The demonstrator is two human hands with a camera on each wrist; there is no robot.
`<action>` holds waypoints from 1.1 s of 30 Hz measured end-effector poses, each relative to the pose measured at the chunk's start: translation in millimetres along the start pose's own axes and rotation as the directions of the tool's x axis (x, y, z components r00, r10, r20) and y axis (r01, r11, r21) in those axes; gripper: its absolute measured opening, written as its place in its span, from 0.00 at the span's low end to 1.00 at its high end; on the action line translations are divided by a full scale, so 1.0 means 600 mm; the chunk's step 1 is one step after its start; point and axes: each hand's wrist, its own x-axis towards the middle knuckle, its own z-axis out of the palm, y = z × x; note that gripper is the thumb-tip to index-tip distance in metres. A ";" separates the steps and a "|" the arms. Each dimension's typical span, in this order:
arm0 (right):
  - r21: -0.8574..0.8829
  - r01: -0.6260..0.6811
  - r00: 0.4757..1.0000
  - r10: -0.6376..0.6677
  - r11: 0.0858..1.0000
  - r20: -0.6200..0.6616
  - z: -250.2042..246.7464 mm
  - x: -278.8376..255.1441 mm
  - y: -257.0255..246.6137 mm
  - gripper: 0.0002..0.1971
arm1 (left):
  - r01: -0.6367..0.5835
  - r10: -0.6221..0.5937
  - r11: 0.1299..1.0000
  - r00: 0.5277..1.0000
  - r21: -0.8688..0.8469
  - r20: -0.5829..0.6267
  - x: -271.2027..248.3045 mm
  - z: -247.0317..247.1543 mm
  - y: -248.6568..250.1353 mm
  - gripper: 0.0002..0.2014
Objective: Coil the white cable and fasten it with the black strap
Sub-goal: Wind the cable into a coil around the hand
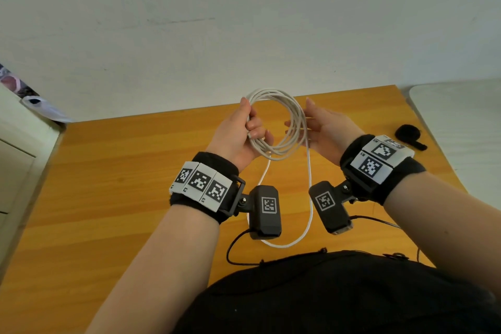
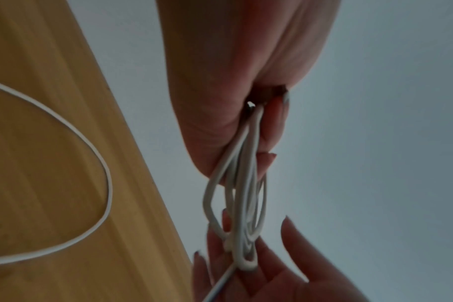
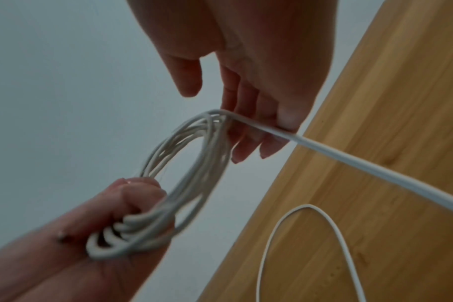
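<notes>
Above counter point(image 1: 108, 184), between both hands: white cable point(image 1: 273, 122) coiled, held upright, long axis approx vertical. Left hand point(image 1: 238, 133) curled round coil's left side; right hand point(image 1: 322, 127) fingers fairly straight, supporting right side w/ loose tail draped over. Tail loops down to counter, far end hidden. Black strap point(image 1: 408, 134) lying at right, shape hard to make out.

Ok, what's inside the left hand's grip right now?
The left hand holds one side of the white cable coil, several loops bunched under curled fingers. A slack loop hangs to the wooden table. Whether a cable end is tucked inside the fist is hidden.
</notes>
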 end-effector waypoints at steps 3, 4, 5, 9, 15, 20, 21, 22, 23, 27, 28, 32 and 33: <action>-0.120 -0.056 0.997 0.050 0.991 -0.053 0.000 0.002 0.021 0.16 | -0.025 0.023 0.995 1.000 -0.100 -0.019 0.005 -0.001 0.005 0.19; -0.161 -0.068 0.996 0.058 0.985 -0.065 0.002 0.001 0.027 0.15 | -0.032 0.030 0.991 0.999 -0.130 -0.021 0.007 -0.001 0.007 0.19; -0.197 -0.083 0.995 0.070 0.977 -0.073 0.003 0.000 0.034 0.15 | -0.038 0.035 0.986 0.999 -0.162 -0.024 0.008 -0.001 0.009 0.18; -0.349 -0.182 0.983 0.163 0.919 -0.085 0.012 -0.007 0.058 0.14 | -0.083 0.072 0.968 0.996 -0.237 -0.057 0.012 0.003 0.021 0.18; -0.627 -0.089 0.995 0.035 0.774 -0.098 0.023 -0.017 0.068 0.16 | -0.184 0.159 0.959 0.979 -0.215 -0.127 0.014 0.012 0.032 0.17; -0.885 0.137 0.976 -0.215 0.444 0.043 0.028 -0.030 0.046 0.14 | -0.257 0.235 0.956 0.960 -0.142 -0.155 0.017 0.017 0.030 0.17; -0.905 0.154 0.972 -0.226 0.396 0.067 0.031 -0.033 0.041 0.14 | -0.271 0.251 0.955 0.955 -0.119 -0.156 0.018 0.018 0.029 0.16; -0.919 0.166 0.970 -0.227 0.358 0.086 0.036 -0.035 0.036 0.15 | -0.285 0.269 0.954 0.950 -0.093 -0.157 0.019 0.019 0.029 0.16; -0.926 0.171 0.970 -0.222 0.336 0.098 0.040 -0.038 0.034 0.15 | -0.301 0.288 0.951 0.945 -0.065 -0.156 0.019 0.020 0.028 0.16; -0.934 0.215 0.976 -0.106 0.287 0.192 0.055 -0.045 0.035 0.26 | -0.363 0.366 0.930 0.919 0.048 -0.146 0.019 0.028 0.024 0.16; -0.925 0.227 0.974 -0.071 0.306 0.216 0.057 -0.046 0.037 0.28 | -0.379 0.387 0.922 0.911 0.078 -0.142 0.019 0.029 0.024 0.16; -0.889 0.248 0.960 0.023 0.385 0.278 0.061 -0.049 0.041 0.32 | -0.457 0.486 0.869 0.860 0.190 -0.155 0.018 0.032 0.021 0.16; -0.884 0.244 0.960 0.026 0.399 0.277 0.061 -0.049 0.041 0.30 | -0.473 0.511 0.853 0.844 0.221 -0.165 0.019 0.030 0.021 0.16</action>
